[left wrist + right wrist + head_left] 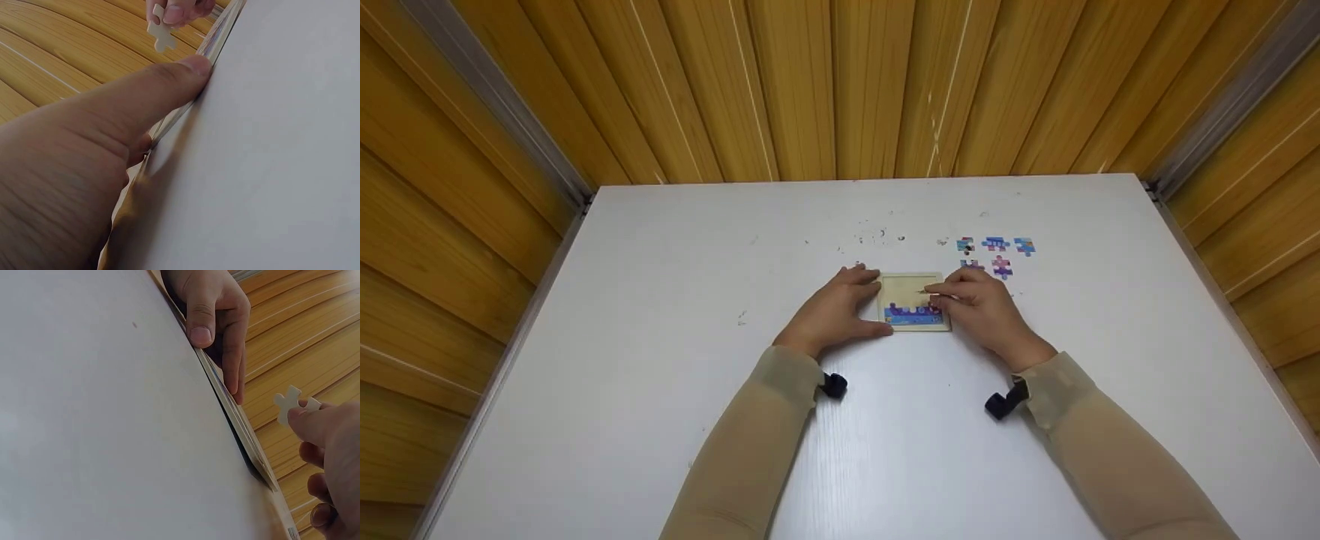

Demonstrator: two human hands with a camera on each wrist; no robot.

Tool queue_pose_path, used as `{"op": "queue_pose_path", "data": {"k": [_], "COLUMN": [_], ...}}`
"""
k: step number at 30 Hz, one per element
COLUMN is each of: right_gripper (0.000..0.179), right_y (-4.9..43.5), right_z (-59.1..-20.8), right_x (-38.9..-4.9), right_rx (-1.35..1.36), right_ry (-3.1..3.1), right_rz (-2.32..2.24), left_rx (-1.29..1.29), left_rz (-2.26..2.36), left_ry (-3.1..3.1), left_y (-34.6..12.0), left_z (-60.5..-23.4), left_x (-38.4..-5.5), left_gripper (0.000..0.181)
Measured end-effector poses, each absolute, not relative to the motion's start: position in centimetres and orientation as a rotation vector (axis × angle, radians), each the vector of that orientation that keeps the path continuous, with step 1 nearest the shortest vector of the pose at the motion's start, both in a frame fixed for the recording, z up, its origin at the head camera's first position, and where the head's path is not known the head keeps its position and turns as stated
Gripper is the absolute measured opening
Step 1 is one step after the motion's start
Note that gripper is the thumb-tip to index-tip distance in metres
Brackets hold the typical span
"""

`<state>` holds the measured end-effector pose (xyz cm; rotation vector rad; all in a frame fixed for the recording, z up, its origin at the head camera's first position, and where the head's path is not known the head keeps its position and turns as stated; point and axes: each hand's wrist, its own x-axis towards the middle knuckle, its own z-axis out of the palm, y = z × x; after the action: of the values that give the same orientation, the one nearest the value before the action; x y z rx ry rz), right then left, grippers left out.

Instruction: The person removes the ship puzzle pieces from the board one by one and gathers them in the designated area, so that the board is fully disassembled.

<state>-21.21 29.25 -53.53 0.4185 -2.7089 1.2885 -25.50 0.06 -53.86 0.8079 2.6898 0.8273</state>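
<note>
A small wooden puzzle tray point(911, 285) lies on the white table, its lower part filled with a blue and purple row of joined pieces point(913, 316). My left hand point(840, 309) holds the tray at its left side, thumb against the near edge and fingers at the far left corner. Over the tray's right half, my right hand point(981, 309) pinches a loose puzzle piece point(289, 403) between thumb and fingers. The piece's pale, unprinted back shows in the left wrist view, and it is held up above the tray.
Several loose puzzle pieces point(995, 244) lie beyond my right hand, the nearest partly hidden by it. Dark marks point(877, 234) speckle the white table point(675, 315) behind the tray. Wood-look panels point(840, 90) stand along the table's back and sides.
</note>
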Motion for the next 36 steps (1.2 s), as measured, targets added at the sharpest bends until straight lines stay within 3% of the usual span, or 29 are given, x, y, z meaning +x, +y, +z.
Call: {"op": "queue_pose_path", "data": {"k": [17, 36], "right_gripper": [0.043, 0.046], "right_y": [29.5, 30.14], "right_z": [-53.44, -53.39], "right_x": [-21.52, -21.73], "right_rx": [0.141, -0.021], "right_ry": [-2.723, -2.485], "right_rz": [1.608, 2.054], "left_rx": [0.79, 0.802], "left_rz": [0.84, 0.861], "left_ry": [2.685, 2.686], "left_y": [0.13, 0.02], "left_z": [-53.84, -53.96], "left_x": [-25.48, -25.39], "left_gripper": [0.091, 0.091]}}
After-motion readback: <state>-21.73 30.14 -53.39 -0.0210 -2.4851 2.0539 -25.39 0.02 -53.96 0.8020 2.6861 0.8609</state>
